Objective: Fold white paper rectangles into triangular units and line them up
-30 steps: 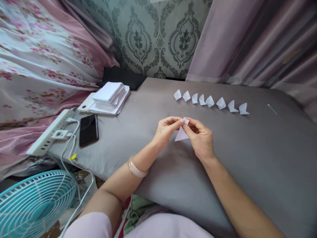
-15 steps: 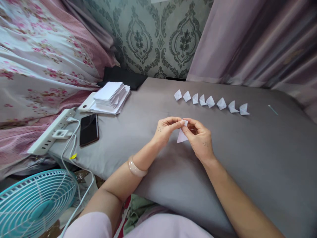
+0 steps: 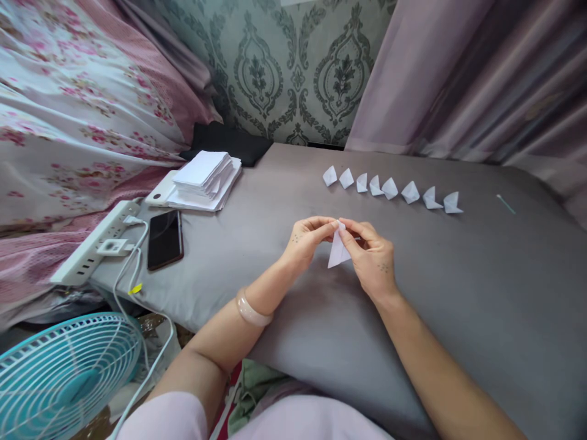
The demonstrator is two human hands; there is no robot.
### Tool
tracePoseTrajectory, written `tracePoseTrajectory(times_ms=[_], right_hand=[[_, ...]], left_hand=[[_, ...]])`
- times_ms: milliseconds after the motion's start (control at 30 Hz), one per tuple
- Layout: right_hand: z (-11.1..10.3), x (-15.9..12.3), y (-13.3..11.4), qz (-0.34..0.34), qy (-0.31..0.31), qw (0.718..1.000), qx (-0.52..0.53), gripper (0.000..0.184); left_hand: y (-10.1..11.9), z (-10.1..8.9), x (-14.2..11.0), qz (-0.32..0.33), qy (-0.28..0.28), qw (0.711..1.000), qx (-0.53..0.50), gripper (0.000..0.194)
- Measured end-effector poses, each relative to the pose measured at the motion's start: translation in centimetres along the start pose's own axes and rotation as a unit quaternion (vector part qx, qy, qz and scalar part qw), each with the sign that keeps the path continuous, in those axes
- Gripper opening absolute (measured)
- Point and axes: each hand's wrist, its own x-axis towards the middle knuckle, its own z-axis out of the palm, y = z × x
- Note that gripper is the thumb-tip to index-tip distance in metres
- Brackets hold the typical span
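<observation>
A small piece of folded white paper (image 3: 338,252) is held up over the grey-covered table, its pointed lower corner hanging down. My left hand (image 3: 306,243) pinches its upper tip from the left with thumb and forefinger. From the other side my right hand (image 3: 370,253) grips it, thumb in front and fingers behind. Part of the paper is hidden behind the right thumb and fingers. Beyond the hands, several folded white paper pieces (image 3: 389,188) stand in a slanting row on the cloth.
At the back left, a stack of white paper (image 3: 202,180) rests on a white object. Nearby lie a dark phone (image 3: 165,239) and a power strip (image 3: 98,244) with cables. A blue fan (image 3: 77,379) stands low at left. A thin cotton swab (image 3: 505,203) lies at far right.
The thumbs have come closer together at the paper's tip. The right hand has shifted slightly right, and more of the paper's lower part shows.
</observation>
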Motion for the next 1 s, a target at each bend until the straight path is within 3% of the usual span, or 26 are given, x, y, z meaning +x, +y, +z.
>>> tracePoseTrajectory(times_ms=[267,433,633,833,933,1000], right_hand=[[0.0,-0.11,-0.4,-0.024,-0.02,0.999,-0.033,0.019],[-0.16,0.01,-0.6,-0.107,-0.025,0.989,-0.102,0.023],[-0.6,0.1,-0.34,-0.255,-0.053,0.93,-0.258,0.035],[-0.68,-0.29,-0.18,-0.285,-0.069,0.883,-0.367,0.045],[-0.65,-0.28,-0.17,-0.261,-0.072,0.891,-0.365,0.044],[-0.78,-0.1,-0.27,-0.236,-0.073,0.917,-0.314,0.043]], left_hand=[[0.14,-0.14,0.04,-0.004,0.016,1.0,-0.008,0.018],[0.22,-0.21,0.04,-0.005,0.015,1.0,-0.013,0.018],[0.32,-0.2,-0.02,-0.017,0.004,1.0,-0.022,0.017],[0.32,-0.39,0.1,-0.037,0.0,0.999,-0.038,0.015],[0.29,-0.42,0.23,-0.066,-0.011,0.996,-0.053,0.02],[0.24,-0.4,0.33,-0.098,-0.021,0.992,-0.072,0.025]])
